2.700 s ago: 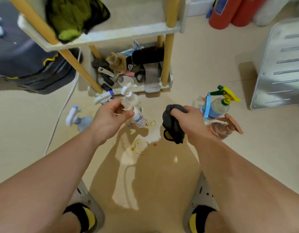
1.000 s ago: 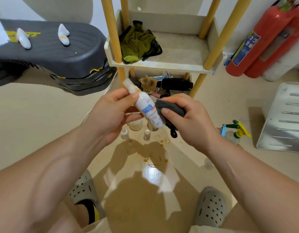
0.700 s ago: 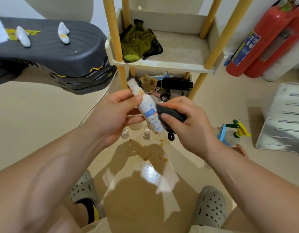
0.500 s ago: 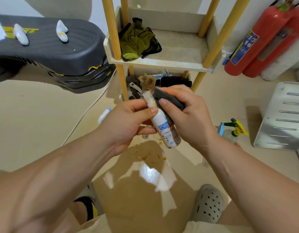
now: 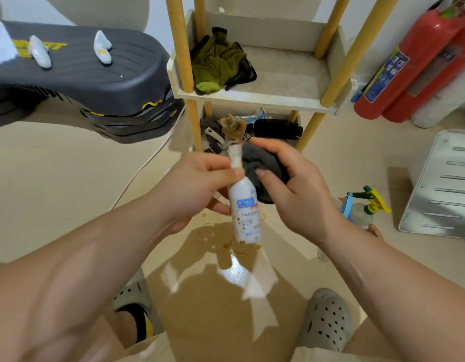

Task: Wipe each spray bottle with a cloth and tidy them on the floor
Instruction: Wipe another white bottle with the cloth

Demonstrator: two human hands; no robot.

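A: Left hand (image 5: 194,189) status?
B: It is reaching in from the lower left. Thumb and fingers are curling round the bottle (image 5: 245,212) at its neck, holding it nearly upright above the floor (image 5: 69,178), cap upward.
A: Right hand (image 5: 299,194)?
B: It is coming in from the lower right, gripping the cloth (image 5: 262,165) and pressing it against the bottle's shoulder.
A: Materials?
B: The bottle is a slim white plastic cylinder, carrying a blue label and brown specks. The cloth is dark grey, soft, bunching in the palm. The floor is glossy beige, showing brown stains (image 5: 230,245) beneath the bottle.
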